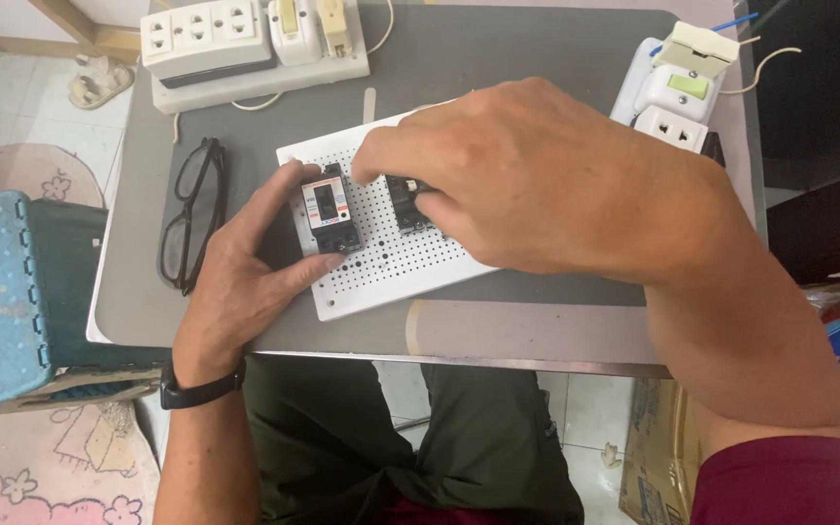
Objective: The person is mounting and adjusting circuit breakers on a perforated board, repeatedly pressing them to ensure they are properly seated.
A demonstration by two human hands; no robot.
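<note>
A white perforated board [381, 267] lies on the grey table [498, 321]. My left hand [245, 262] grips a small black circuit breaker [329, 209] with a white label, standing on the board's left part. My right hand [537, 180] reaches over the board's middle and its fingers close on a second black breaker [404, 199], mostly hidden under the hand. A black watch sits on my left wrist.
Black glasses [192, 214] lie left of the board. A white socket and switch panel [245, 49] stands at the back left, more sockets and a switch [678, 97] at the back right. A blue plastic stool [12, 292] is left of the table, a cardboard box [653, 457] below right.
</note>
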